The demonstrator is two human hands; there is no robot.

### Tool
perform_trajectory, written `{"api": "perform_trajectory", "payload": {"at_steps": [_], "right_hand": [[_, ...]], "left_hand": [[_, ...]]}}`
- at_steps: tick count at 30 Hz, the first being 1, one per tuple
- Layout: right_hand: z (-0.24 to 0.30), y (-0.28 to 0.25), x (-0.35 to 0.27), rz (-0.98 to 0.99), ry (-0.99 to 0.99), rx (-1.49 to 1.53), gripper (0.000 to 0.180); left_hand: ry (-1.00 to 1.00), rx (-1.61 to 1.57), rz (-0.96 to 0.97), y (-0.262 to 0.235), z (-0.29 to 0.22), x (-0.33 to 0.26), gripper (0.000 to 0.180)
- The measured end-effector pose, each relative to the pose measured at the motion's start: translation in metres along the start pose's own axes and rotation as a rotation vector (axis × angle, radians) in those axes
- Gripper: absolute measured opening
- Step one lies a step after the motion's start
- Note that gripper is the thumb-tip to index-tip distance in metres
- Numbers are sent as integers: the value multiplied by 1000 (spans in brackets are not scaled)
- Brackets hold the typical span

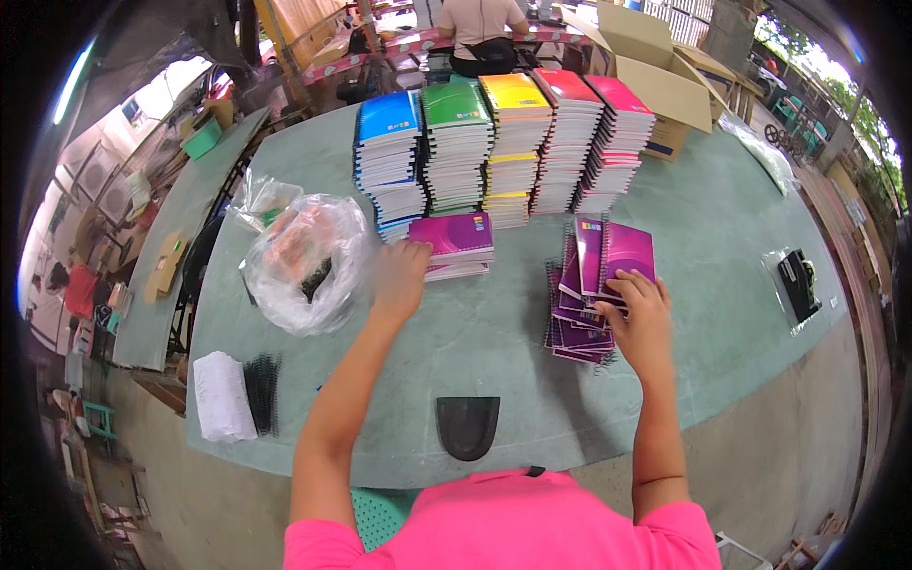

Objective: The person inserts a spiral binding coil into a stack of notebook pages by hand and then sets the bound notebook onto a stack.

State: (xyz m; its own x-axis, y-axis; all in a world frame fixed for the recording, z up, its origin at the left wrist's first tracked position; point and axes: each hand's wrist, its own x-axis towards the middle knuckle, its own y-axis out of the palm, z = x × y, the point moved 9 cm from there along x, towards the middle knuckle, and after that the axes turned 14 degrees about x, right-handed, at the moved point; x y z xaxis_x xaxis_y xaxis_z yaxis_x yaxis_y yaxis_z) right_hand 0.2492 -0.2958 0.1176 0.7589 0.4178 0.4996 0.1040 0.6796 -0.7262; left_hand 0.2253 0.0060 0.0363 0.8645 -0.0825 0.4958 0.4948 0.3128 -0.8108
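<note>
My right hand [642,318] has its thumb and fingers closed on the right edge of a purple spiral notebook [632,249] atop an uneven stack of purple notebooks [581,337]. Another purple cover lies folded or overlapping at its left. My left hand [399,280] is smeared by motion at the left edge of a low, neater stack of purple notebooks [451,233]; whether it grips them I cannot tell. Behind stand tall stacks of spiral notebooks with blue [389,116], green [456,104], yellow [516,92], red [567,87] and pink [619,95] covers.
A clear plastic bag [309,266] sits left of my left hand. Near the left edge lie a white wrapped bundle [223,397] and black spiral coils [261,394]. A dark rounded pad [467,427] is before me. Cardboard boxes [660,95] stand behind; a person [482,33] sits beyond.
</note>
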Motion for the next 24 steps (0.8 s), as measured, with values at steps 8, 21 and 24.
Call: {"api": "perform_trajectory", "payload": {"at_steps": [8, 21, 24], "right_hand": [[107, 107, -28, 264, -403, 227, 24], [111, 197, -51, 404, -378, 324, 9], [118, 205, -55, 401, -395, 318, 8]], "left_hand": [[148, -215, 102, -63, -79, -73, 16], [-1125, 123, 649, -8, 198, -354, 23], [-1104, 126, 583, 1, 192, -373, 21]]}}
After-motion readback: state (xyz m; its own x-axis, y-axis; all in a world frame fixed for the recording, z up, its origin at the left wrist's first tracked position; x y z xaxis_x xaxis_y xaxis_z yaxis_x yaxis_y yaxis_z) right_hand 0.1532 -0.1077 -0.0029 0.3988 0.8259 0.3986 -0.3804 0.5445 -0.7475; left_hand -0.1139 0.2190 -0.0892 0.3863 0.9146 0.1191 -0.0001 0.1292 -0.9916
